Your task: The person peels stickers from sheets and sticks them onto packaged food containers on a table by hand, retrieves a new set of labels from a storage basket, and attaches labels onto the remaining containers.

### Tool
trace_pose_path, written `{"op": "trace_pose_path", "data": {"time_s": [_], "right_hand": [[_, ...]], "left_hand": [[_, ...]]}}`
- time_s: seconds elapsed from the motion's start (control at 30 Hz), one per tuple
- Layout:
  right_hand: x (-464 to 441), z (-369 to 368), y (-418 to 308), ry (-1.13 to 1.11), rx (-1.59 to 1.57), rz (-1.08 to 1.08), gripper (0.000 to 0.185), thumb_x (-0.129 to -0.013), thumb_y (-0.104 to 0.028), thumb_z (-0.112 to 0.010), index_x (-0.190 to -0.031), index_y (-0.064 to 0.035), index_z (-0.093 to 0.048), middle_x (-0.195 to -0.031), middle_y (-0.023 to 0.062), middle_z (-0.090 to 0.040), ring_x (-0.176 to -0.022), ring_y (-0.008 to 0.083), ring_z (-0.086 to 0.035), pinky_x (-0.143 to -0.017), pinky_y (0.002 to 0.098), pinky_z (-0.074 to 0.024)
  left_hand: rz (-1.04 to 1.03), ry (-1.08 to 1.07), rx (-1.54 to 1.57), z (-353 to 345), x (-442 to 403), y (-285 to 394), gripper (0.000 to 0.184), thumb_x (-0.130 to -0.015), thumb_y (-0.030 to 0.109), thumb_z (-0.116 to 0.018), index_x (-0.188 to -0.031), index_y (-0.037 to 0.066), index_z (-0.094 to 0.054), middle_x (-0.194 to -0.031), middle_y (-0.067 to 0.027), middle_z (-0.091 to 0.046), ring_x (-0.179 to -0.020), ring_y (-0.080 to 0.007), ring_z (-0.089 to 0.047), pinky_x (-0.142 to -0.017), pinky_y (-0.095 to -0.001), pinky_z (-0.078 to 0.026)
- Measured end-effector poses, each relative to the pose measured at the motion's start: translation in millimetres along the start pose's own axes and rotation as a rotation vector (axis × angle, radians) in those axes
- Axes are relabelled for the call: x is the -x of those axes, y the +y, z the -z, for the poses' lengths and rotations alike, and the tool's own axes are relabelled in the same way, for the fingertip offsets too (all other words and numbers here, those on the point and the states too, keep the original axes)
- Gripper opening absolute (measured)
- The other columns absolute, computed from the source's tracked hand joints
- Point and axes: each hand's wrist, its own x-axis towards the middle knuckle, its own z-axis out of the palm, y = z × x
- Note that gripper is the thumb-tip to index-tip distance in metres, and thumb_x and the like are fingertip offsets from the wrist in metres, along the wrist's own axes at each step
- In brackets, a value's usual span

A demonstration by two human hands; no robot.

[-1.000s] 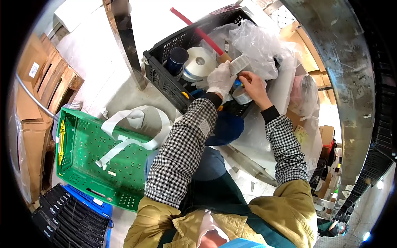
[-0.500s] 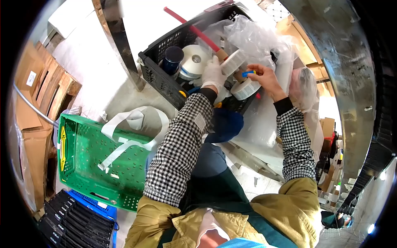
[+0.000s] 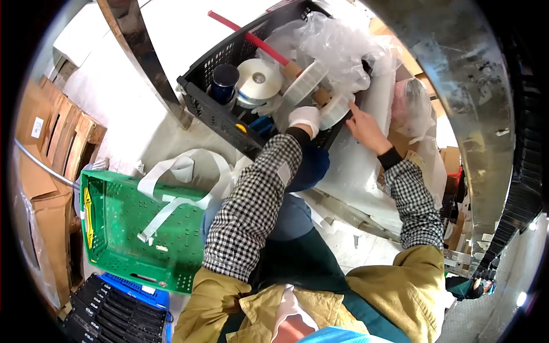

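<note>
My left hand [image 3: 305, 118], in a white glove, reaches into the near side of the black crate [image 3: 209, 117]; its fingers are hidden. Beside it a roll of labels [image 3: 334, 111] lies at the crate's right end. My bare right hand [image 3: 366, 130] is at that roll's right edge, index finger stretched toward it; the other fingers are hard to make out, with a speck of blue under them. A second label roll [image 3: 306, 83] leans by a cardboard core on a red rod [image 3: 267, 48]. Further left are a large white roll [image 3: 259, 79] and a dark blue roll [image 3: 225, 82].
A green crate [image 3: 137, 228] with a white strip [image 3: 211, 194] over its edge stands at the left. Clear plastic film [image 3: 337, 46] fills the black crate's back, and a wrapped roll [image 3: 366, 171] lies right of it. A metal beam [image 3: 457, 86] curves along the right.
The blue-and-yellow item seen in my right hand has left clear view. My left hand has moved from the rolls toward the crate's near side. The view has shifted, and the label rolls sit differently.
</note>
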Motion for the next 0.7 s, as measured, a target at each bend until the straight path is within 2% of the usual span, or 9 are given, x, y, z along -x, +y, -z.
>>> {"op": "trace_pose_path", "data": {"time_s": [0.03, 0.13, 0.17, 0.27, 0.4, 0.43, 0.53, 0.57, 0.7], "right_hand": [[8, 12, -16, -0.036, -0.012, 0.123, 0.037, -0.088, -0.019, -0.058, -0.120, -0.0014, -0.055, -0.084, 0.0158, -0.065, -0.074, 0.0269, -0.063, -0.070, 0.0376, -0.0488], [11, 45, -38, -0.453, -0.231, -0.098, 0.032, -0.086, -0.021, -0.058, -0.112, -0.0025, -0.060, -0.100, 0.0186, -0.064, -0.088, 0.0361, -0.060, -0.075, 0.0418, -0.0475], [11, 42, -30, -0.213, -0.084, -0.148, 0.027, -0.087, -0.024, -0.057, -0.105, -0.0056, -0.064, -0.097, 0.0160, -0.066, -0.087, 0.0313, -0.064, -0.077, 0.0390, -0.0487], [-2, 27, -3, 0.192, -0.225, -0.184, 0.022, -0.087, -0.023, -0.057, -0.094, -0.0048, -0.068, -0.096, 0.0139, -0.067, -0.087, 0.0299, -0.064, -0.077, 0.0374, -0.0492], [-17, 25, -13, 0.199, -0.075, -0.061, 0.023, -0.085, -0.024, -0.062, -0.099, -0.0059, -0.068, -0.092, 0.0114, -0.067, -0.085, 0.0299, -0.063, -0.076, 0.0370, -0.0496], [-18, 20, -16, 0.244, 0.005, 0.020, 0.024, -0.083, -0.025, -0.065, -0.100, -0.0081, -0.068, -0.090, 0.0098, -0.066, -0.083, 0.0293, -0.063, -0.073, 0.0383, -0.0498], [-14, 13, -39, 0.210, 0.141, -0.014, 0.024, -0.081, -0.027, -0.068, -0.093, -0.0065, -0.068, -0.093, 0.0085, -0.065, -0.081, 0.0287, -0.063, -0.075, 0.0381, -0.0493], [-12, 7, -41, 0.208, 0.172, -0.004, 0.019, -0.082, -0.025, -0.067, -0.089, -0.0076, -0.066, -0.092, 0.0058, -0.063, -0.078, 0.0280, -0.063, -0.069, 0.0383, -0.0500], [-13, -8, -30, 0.266, 0.383, 0.115, 0.011, -0.084, -0.018, -0.063, -0.088, -0.0085, -0.064, -0.091, 0.0046, -0.062, -0.075, 0.0264, -0.063, -0.061, 0.0375, -0.0505]], "left_hand": [[0.007, -0.107, -0.029, 21, 19, -1, 0.034, -0.083, 0.014, -0.057, -0.115, 0.004, -0.063, -0.110, -0.0205, -0.064, -0.102, -0.0344, -0.062, -0.088, -0.0402, -0.049], [-0.168, 0.283, 0.529, -5, -1, -18, 0.037, -0.083, 0.011, -0.054, -0.118, 0.002, -0.060, -0.112, -0.0213, -0.063, -0.105, -0.0335, -0.061, -0.090, -0.0379, -0.047], [-0.233, 0.170, 0.874, -27, -26, -26, 0.040, -0.083, 0.011, -0.053, -0.121, 0.000, -0.057, -0.113, -0.0219, -0.063, -0.108, -0.0333, -0.059, -0.091, -0.0346, -0.046], [-0.310, 0.109, 0.550, 1, 7, -2, 0.043, -0.084, 0.012, -0.055, -0.125, -0.002, -0.053, -0.112, -0.0224, -0.063, -0.107, -0.0332, -0.060, -0.090, -0.0332, -0.046], [-0.237, 0.146, 0.461, 2, 8, -3, 0.042, -0.085, 0.016, -0.060, -0.124, 0.004, -0.056, -0.110, -0.0215, -0.063, -0.104, -0.0342, -0.060, -0.087, -0.0346, -0.047], [-0.234, 0.183, 0.521, 0, 8, -3, 0.040, -0.084, 0.018, -0.063, -0.123, 0.007, -0.058, -0.109, -0.0208, -0.063, -0.102, -0.0345, -0.061, -0.086, -0.0357, -0.048], [-0.253, 0.269, 0.499, -3, 2, -1, 0.039, -0.084, 0.020, -0.063, -0.121, 0.009, -0.060, -0.106, -0.0201, -0.064, -0.098, -0.0349, -0.062, -0.084, -0.0382, -0.048], [-0.246, 0.285, 0.466, -2, 2, 1, 0.038, -0.084, 0.022, -0.063, -0.120, 0.010, -0.061, -0.104, -0.0199, -0.065, -0.097, -0.0353, -0.062, -0.083, -0.0393, -0.048], [-0.242, 0.351, 0.391, -2, 2, 8, 0.035, -0.084, 0.028, -0.062, -0.115, 0.012, -0.064, -0.098, -0.0195, -0.065, -0.092, -0.0368, -0.061, -0.079, -0.0430, -0.048]]}}
